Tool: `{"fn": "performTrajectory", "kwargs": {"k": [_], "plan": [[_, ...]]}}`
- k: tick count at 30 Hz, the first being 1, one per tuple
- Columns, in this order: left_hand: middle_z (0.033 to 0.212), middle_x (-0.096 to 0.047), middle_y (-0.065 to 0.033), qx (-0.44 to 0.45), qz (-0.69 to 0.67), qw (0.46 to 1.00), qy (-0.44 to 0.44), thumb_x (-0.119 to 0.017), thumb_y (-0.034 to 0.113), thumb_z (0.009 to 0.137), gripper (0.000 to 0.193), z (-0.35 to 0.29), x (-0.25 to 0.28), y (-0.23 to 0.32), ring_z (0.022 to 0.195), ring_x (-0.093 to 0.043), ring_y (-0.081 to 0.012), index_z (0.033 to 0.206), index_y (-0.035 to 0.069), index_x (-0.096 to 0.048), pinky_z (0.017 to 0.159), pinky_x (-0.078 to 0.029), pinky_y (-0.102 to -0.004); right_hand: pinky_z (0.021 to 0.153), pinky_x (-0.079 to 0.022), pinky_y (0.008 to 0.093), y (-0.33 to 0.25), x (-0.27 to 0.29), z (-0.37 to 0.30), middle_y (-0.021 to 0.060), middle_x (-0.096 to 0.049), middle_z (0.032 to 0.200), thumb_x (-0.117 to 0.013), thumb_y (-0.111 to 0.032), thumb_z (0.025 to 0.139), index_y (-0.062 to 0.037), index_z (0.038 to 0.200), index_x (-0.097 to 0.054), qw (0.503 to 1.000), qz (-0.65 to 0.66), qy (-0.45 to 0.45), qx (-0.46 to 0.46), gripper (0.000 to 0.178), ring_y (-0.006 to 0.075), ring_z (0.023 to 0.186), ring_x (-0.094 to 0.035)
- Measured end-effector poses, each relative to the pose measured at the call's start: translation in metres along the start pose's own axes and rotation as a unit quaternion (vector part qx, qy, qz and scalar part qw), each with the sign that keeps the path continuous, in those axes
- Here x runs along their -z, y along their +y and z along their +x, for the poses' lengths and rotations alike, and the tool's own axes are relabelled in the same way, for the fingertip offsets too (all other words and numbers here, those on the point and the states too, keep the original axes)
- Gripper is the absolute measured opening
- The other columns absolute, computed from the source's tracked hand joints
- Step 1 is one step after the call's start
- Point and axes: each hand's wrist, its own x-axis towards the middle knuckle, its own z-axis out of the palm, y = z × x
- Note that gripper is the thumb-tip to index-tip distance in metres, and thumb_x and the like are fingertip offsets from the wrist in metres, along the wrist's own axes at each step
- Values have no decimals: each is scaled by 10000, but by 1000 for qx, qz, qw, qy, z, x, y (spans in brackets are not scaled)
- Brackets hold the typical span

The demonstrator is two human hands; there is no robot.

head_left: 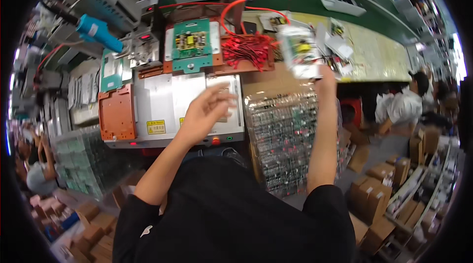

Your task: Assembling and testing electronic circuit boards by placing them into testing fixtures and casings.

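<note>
My right hand (325, 80), closed, grips the lower right edge of a circuit board in a white metal frame (306, 71). Motion smears the frame, and a yellow part shows inside it. It is held up beyond the plastic-wrapped trays. My left hand (209, 110) hovers over the right part of a silver machine (152, 96), fingers spread and holding nothing. Past the machine, a green fixture (192, 61) carries another board with a yellow component (190, 41). Beside it, red wires (246, 52) with connectors lie heaped in an orange-brown holder.
Stacked clear trays of small parts (290, 140) stand right of the machine. A blue power screwdriver (98, 32) hangs at upper left. An orange-brown plate (117, 115) covers the machine's left end. Cartons (370, 196) fill the floor at right. Other people sit at both far sides.
</note>
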Motion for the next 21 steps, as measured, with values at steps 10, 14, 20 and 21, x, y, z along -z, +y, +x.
{"fn": "performTrajectory", "kwargs": {"k": [10,14,20,21], "plan": [[1131,-716,-73,-25,149,988,43,-643,172,973,363,-85,68,15,1058,-663,-141,1300,24,-594,857,-535,-307,811,-560,457,-5,146,165,203,-677,1092,-641,-288,918,-34,1221,-642,981,-92,128,-114,395,338,978,-673],[1092,-729,-63,-64,247,939,229,-653,152,964,267,-126,154,58,999,-676,-130,1198,25,-679,889,-540,-303,814,-570,466,-38,238,208,239,-684,1102,-620,-291,925,-29,1267,-649,904,-147,399,-30,432,384,986,-685],[905,-748,-136,-69,416,696,582,-683,212,892,242,-146,296,63,847,-719,-194,1008,6,-736,792,-556,-322,795,-573,417,-35,186,164,223,-694,1052,-588,-182,914,-25,1238,-667,886,-199,403,114,369,349,988,-694],[927,-746,-159,-60,469,670,572,-694,219,858,251,-143,346,59,849,-729,-233,995,13,-735,796,-563,-335,792,-574,407,-50,184,143,220,-696,1042,-582,-160,912,-24,1232,-671,871,-207,419,149,359,343,988,-696]]}}
